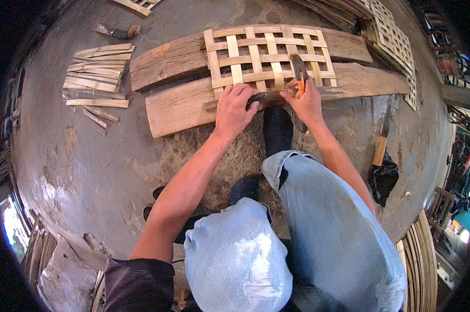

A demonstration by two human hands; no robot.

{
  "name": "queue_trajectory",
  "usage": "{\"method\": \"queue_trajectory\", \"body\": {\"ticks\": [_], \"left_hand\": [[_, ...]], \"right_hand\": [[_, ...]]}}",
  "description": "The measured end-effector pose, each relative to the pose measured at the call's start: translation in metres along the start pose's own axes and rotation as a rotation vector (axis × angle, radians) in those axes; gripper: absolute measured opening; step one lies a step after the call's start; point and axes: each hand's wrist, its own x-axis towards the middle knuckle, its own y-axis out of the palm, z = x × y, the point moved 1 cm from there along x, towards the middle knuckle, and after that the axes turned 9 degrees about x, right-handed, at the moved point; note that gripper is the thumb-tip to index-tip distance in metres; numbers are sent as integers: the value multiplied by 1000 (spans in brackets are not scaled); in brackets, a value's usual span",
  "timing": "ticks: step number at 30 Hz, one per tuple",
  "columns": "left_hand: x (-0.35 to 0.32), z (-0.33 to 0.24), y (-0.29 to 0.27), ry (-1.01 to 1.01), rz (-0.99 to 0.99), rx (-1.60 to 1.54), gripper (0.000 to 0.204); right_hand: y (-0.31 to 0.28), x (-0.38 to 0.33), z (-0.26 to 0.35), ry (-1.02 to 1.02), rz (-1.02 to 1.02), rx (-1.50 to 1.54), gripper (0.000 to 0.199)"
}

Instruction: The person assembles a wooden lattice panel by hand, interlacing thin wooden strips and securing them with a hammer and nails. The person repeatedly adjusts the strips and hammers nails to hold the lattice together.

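A woven lattice of pale bamboo-like strips (254, 52) lies across two thick wooden planks. Along its near edge runs a narrow flat strip (328, 91), darker toward the middle. My left hand (235, 109) is closed on this strip near the lattice's lower left corner, fingers curled over it. At the same edge, farther right, my right hand (305, 101) is closed around a tool with a narrow dark head (298, 66) and orange on its handle. The tool's head points away from me over the lattice; its exact kind is unclear. That hand's thumb side also meets the strip.
The near plank (180, 106) and far plank (167, 60) rest on the concrete floor. Loose split strips (97, 73) and a short knife (118, 32) lie left. A long wooden-handled blade (381, 143) and black bag (384, 179) are right. Stacked lattices (393, 39) stand far right.
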Motion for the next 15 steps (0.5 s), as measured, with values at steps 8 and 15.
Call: {"method": "queue_trajectory", "body": {"ticks": [8,15], "left_hand": [[0,-1,4,25,-64,27,27],[-2,2,7,36,-51,6,30]], "right_hand": [[-5,-1,-2,-1,32,4,40],[-6,1,-8,-28,56,14,43]]}}
